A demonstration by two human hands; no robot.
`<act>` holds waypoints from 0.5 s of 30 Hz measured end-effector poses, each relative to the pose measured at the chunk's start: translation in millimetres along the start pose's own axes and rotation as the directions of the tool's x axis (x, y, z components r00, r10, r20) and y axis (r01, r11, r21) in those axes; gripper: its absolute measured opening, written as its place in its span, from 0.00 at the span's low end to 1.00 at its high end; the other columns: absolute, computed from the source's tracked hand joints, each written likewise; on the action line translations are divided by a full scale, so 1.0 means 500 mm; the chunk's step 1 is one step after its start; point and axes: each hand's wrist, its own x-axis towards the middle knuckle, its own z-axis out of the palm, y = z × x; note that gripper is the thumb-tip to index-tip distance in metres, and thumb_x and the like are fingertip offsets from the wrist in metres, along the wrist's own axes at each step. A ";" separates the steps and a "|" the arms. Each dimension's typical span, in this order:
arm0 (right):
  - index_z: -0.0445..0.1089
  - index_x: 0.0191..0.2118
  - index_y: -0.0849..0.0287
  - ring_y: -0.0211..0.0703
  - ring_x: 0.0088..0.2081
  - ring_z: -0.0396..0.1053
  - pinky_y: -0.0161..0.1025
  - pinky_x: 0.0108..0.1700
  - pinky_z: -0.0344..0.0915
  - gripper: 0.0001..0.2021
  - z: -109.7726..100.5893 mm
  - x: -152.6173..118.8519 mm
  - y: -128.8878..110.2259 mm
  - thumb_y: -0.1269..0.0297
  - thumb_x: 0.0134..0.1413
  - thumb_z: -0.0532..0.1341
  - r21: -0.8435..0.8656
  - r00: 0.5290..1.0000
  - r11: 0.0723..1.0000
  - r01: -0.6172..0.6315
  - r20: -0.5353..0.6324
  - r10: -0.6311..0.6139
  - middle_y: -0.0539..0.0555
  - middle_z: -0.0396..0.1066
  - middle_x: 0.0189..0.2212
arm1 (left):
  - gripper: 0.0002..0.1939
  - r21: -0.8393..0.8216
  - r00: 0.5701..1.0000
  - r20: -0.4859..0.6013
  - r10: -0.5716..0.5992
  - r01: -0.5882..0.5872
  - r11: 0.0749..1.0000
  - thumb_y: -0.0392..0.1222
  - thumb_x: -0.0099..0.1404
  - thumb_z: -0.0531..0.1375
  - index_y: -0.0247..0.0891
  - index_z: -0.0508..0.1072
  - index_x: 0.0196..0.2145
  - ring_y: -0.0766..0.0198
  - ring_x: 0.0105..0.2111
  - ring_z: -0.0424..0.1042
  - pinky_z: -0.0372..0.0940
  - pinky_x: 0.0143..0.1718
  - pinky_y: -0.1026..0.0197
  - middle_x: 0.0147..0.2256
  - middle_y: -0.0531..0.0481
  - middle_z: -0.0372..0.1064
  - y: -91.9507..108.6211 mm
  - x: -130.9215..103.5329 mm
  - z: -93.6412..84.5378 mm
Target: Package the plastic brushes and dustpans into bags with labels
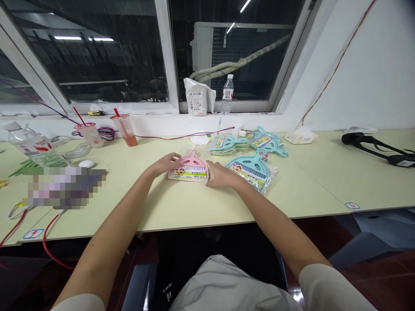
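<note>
A pink dustpan-and-brush set in clear wrapping lies on the pale table, its handle toward the window. My left hand is at its left edge, fingers bent over the upper left side. At its right edge is my right hand, with thumb and fingers against the wrapping. Close to the right of that hand lies a wrapped teal dustpan set, partly behind my wrist. Further back are more wrapped teal sets, one group nearer the middle and another to its right.
Along the back stand two drink cups, and a water bottle is on the sill. A tissue pack and a black strapped device lie at right. At left are a large bottle and red cables.
</note>
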 end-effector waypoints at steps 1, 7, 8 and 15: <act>0.43 0.74 0.52 0.64 0.54 0.71 0.46 0.48 0.70 0.53 0.001 -0.002 -0.002 0.52 0.47 0.70 -0.016 1.000 1.000 -0.010 -0.004 0.010 0.67 0.59 0.64 | 0.43 0.024 0.990 0.126 0.063 -0.067 0.997 0.56 0.52 0.70 0.41 0.67 0.63 0.49 0.51 0.75 0.70 0.46 0.56 0.56 0.40 0.72 0.000 -0.013 -0.013; 0.40 0.76 0.55 0.71 0.72 0.46 0.57 0.65 0.56 0.58 0.010 0.006 -0.008 0.54 0.45 0.72 -0.053 0.996 0.998 0.040 -0.075 -0.044 0.69 0.39 0.74 | 0.56 0.236 0.921 0.311 0.234 -0.313 0.920 0.56 0.50 0.71 0.47 0.53 0.72 0.45 0.62 0.66 0.66 0.56 0.52 0.67 0.41 0.60 -0.023 -0.061 -0.031; 0.41 0.76 0.56 0.70 0.74 0.40 0.58 0.68 0.52 0.56 0.013 0.008 -0.006 0.56 0.46 0.72 -0.055 0.994 0.996 0.063 -0.085 -0.068 0.69 0.36 0.74 | 0.55 0.264 0.927 0.299 0.226 -0.309 0.914 0.55 0.51 0.70 0.47 0.53 0.72 0.45 0.62 0.66 0.66 0.57 0.52 0.67 0.41 0.59 -0.027 -0.060 -0.027; 0.42 0.76 0.54 0.58 0.74 0.41 0.56 0.73 0.42 0.48 0.041 0.033 0.038 0.61 0.54 0.65 0.015 0.964 0.967 0.254 -0.083 -0.252 0.61 0.42 0.75 | 0.56 0.500 0.941 0.236 0.241 -0.330 0.800 0.57 0.53 0.69 0.47 0.50 0.73 0.38 0.73 0.39 0.54 0.67 0.45 0.71 0.42 0.50 -0.030 -0.057 -0.013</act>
